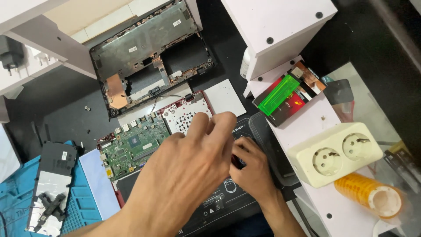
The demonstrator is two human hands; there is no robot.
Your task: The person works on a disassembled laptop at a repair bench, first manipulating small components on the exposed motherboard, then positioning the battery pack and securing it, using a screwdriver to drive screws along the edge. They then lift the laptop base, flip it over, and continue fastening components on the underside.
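Two hands over opened laptop (144,140), left hand (184,171) loosely curled, right hand (252,169) grip unclear.

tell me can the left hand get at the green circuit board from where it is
Probably yes. The left hand hovers right beside the green circuit board, whose top lies bare with nothing between; the right hand sits on the other side.

My left hand (184,171) covers much of the opened laptop (144,140) beneath it. Whatever my right hand (252,169) pinches is hidden behind the left. The tape roll (372,195) beyond the right hand looks blurred.
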